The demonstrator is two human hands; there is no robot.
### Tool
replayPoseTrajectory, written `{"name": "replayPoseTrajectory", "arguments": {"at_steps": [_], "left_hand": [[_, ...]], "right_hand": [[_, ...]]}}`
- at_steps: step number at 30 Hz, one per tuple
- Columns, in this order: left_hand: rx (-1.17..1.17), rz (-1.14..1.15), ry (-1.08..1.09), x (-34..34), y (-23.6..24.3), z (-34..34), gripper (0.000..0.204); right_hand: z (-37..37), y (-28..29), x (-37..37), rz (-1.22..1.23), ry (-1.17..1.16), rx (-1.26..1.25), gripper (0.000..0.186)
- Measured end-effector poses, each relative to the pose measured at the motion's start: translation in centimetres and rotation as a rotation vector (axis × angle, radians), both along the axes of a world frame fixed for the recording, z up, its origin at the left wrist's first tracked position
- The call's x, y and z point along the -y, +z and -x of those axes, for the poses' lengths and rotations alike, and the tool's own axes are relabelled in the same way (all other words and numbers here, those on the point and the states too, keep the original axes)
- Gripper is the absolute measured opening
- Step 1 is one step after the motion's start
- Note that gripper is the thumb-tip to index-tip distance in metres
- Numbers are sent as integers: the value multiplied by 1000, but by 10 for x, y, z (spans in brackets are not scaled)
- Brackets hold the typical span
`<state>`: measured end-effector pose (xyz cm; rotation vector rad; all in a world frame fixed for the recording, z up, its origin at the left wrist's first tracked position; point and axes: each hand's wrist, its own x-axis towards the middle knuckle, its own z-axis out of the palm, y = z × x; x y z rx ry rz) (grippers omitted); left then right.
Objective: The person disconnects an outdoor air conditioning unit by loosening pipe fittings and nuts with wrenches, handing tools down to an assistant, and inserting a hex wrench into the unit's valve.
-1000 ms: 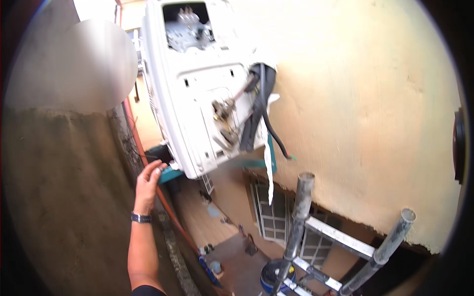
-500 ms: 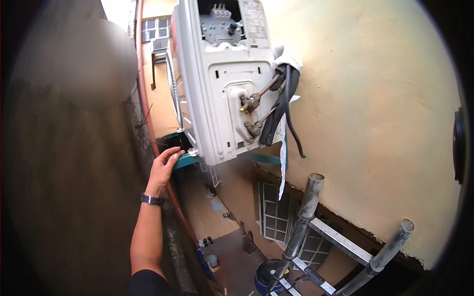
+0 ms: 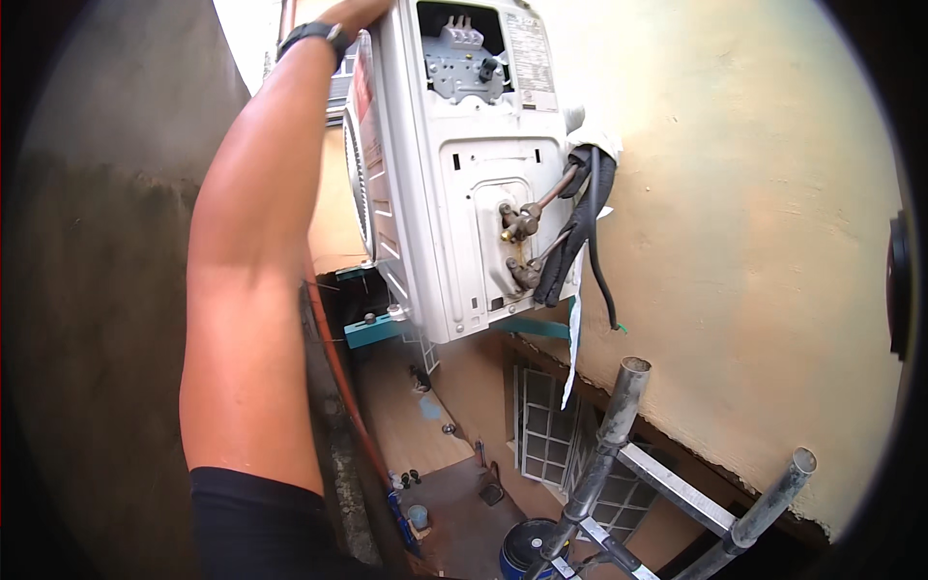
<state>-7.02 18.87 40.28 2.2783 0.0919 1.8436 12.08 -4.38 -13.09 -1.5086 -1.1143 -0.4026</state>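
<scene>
An outdoor air conditioner unit (image 3: 464,184), white and boxy, rests on a teal metal bracket (image 3: 372,332) fixed at the wall. Up at its top front corner is my left hand (image 3: 356,12), touching or very near the casing; its fingers are cut off by the picture's edge. The unit's wiring opening shows a terminal block (image 3: 462,37). Two brass valves (image 3: 522,224) with copper pipes sit lower on this side. Black insulated pipes and a cable (image 3: 601,261) hang beside them. A small bolt (image 3: 370,318) stands on the bracket. My right hand is out of view.
Metal scaffold tubes (image 3: 619,406) rise at the lower right, close to the yellow wall (image 3: 735,242). A grey wall (image 3: 106,290) closes the left side. Far below lie a paved yard, a blue drum (image 3: 527,546) and a bucket (image 3: 418,515).
My left hand has gone up from the unit's lower foot by the bracket to its top corner. The view has shifted, so the unit appears slightly lower and farther right.
</scene>
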Motion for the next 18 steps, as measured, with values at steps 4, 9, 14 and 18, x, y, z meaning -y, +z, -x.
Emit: {"name": "replayPoseTrajectory", "arguments": {"at_steps": [4,9,14,18], "left_hand": [[-277,113,69,-11,14,-21,71],[-270,-34,177,-6,19,-16,70],[-337,-211,320,27,24,-26,71],[-391,-309,429,44,26,-32,72]], "right_hand": [[-10,-22,4,44,-5,-35,33],[-12,-72,18,130,35,-106,32],[-25,-155,47,330,26,-258,31],[-29,-245,74,522,24,-432,30]]}}
